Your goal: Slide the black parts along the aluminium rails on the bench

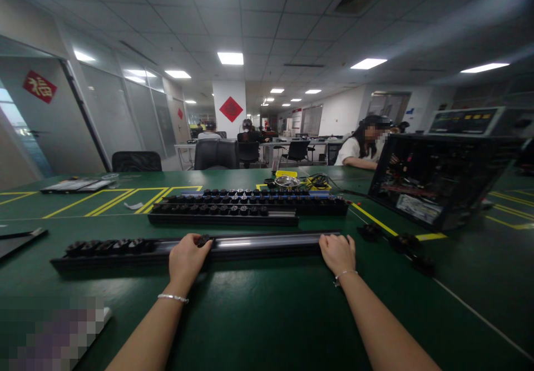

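Note:
A long black tray (267, 245) with a shiny metal channel lies across the green table in front of me. Several black, knobbed round parts (110, 247) sit in a row at its left end. Between the fingertips of my left hand (187, 257) is a small black round part (203, 241), held at the channel left of the middle. My right hand (339, 253) has its fingers curled over the tray's right end. Behind it, more black trays (223, 219) carry rows of similar round parts.
Loose black round parts (406, 242) lie right of the tray. An opened computer case (438, 176) stands back right, beside a seated person (362, 143). A metal dish (287, 181) and cables (319, 181) are at the back. A flat dark object (19, 240) lies at the left.

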`<state>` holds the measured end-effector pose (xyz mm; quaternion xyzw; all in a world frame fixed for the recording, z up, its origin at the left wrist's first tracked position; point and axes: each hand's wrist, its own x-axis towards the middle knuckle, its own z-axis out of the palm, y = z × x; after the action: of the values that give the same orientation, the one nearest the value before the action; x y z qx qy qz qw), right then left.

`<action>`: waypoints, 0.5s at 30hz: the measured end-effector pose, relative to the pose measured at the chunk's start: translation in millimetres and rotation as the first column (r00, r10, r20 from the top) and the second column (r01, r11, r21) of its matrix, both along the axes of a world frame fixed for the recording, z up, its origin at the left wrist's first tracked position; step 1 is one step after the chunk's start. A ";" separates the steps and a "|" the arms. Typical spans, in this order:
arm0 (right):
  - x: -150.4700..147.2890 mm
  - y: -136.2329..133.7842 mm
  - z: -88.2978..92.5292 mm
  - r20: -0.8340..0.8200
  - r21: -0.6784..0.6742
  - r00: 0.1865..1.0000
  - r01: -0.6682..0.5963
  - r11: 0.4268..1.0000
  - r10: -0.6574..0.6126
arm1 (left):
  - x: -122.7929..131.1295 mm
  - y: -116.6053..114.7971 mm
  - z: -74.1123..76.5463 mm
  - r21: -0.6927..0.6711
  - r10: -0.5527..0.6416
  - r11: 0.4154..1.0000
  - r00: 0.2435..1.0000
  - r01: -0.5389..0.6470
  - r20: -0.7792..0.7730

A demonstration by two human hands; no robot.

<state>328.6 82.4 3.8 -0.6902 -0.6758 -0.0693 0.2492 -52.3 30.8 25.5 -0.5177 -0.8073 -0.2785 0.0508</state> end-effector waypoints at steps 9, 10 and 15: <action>-0.1 -0.5 0.6 -0.028 -0.030 1.000 -0.002 1.000 0.001 | 0.8 -0.4 0.7 -0.004 -0.029 1.000 0.999 0.029 0.035; -0.2 -0.6 0.7 -0.027 -0.039 1.000 0.000 0.999 -0.001 | 0.9 -0.4 0.7 -0.002 -0.036 0.999 0.999 0.036 0.035; -1.2 -0.9 1.0 0.041 -0.026 0.999 0.033 0.999 -0.032 | 2.7 -1.0 1.3 -0.007 -0.051 0.999 0.997 0.051 0.049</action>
<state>327.3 81.5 4.7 -0.7027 -0.6703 -0.0782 0.2252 -49.7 29.7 26.9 -0.5314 -0.7961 -0.2889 0.0217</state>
